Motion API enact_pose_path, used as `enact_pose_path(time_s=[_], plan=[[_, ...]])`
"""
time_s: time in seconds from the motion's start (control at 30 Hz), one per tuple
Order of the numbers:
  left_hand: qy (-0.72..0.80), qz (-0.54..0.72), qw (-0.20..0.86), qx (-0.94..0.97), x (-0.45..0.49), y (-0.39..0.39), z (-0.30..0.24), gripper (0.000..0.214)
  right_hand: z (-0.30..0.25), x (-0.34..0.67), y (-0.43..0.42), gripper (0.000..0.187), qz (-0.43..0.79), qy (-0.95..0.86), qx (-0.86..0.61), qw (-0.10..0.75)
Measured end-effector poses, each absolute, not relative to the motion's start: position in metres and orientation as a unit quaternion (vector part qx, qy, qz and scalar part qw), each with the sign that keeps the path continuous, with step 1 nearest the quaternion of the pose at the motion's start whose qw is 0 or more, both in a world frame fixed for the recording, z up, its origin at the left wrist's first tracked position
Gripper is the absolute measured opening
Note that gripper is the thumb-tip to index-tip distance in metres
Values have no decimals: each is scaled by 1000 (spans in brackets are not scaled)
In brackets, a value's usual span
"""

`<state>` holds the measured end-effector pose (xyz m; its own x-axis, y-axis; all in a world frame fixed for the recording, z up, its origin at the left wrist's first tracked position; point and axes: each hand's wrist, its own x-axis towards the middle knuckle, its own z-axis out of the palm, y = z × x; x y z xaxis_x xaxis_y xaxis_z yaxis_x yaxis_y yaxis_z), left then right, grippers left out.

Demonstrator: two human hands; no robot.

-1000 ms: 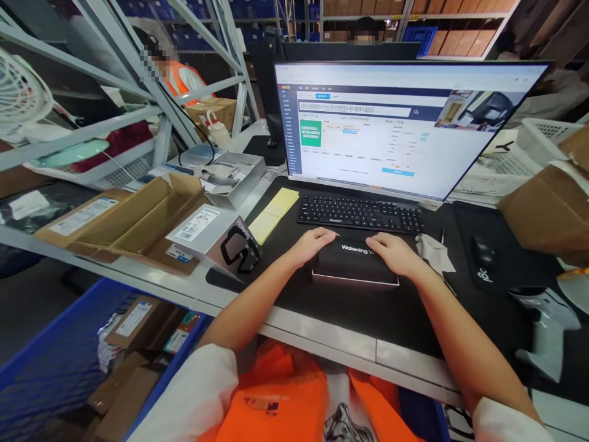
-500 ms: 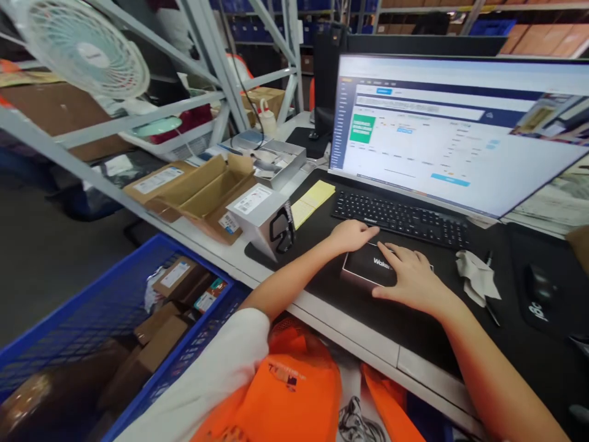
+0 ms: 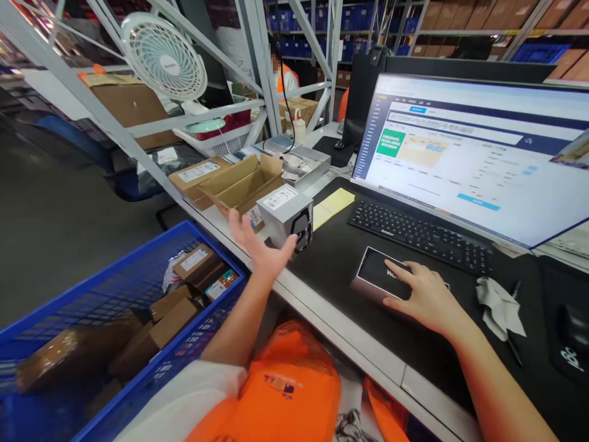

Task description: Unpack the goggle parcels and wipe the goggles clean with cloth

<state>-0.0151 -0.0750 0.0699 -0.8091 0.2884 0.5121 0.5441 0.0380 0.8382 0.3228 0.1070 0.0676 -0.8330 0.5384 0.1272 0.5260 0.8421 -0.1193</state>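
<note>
- While the left hand point(image 3: 264, 255) hangs empty, fingers spread wide, in front of the silver box point(image 3: 285, 216), I cannot tell whether they touch.
- Between the keyboard point(image 3: 418, 236) and the near edge of the table point(image 3: 340, 328) lies the black box point(image 3: 373, 270); the right hand point(image 3: 426, 298) rests spread on its top, not closed around it.
- That box looks light, stiff and smooth, perhaps slippery; its opposite sides seem the best hold.
- Near the table's same edge, the silver box appears rigid, graspable by its side walls.
</note>
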Motion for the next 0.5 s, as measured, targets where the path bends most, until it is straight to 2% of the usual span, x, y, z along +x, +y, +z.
enact_pose_path(time_s=[0.03,0.1,0.2,0.27,0.33,0.4,0.5], plan=[[-721,-619,72,-303,-31,-81,65,125,69,323,108,77,48,-955,-278,88],[-711,-616,-14,-339,-52,-82,59,143,72,324,110,78,61,-950,-278,129],[-644,-675,-83,-350,-55,-66,64,147,78,327,110,77,50,-934,-268,233],[-561,-754,-118,-319,-43,-48,76,135,83,329,106,79,23,-914,-262,309],[-466,-815,-223,-262,-25,-26,90,105,87,328,98,83,-11,-886,-270,377],[-397,-815,-372,-200,-3,-2,102,76,88,324,87,90,-46,-856,-281,431],[-358,-760,-525,-139,32,30,108,60,86,319,70,100,-97,-829,-293,467]])
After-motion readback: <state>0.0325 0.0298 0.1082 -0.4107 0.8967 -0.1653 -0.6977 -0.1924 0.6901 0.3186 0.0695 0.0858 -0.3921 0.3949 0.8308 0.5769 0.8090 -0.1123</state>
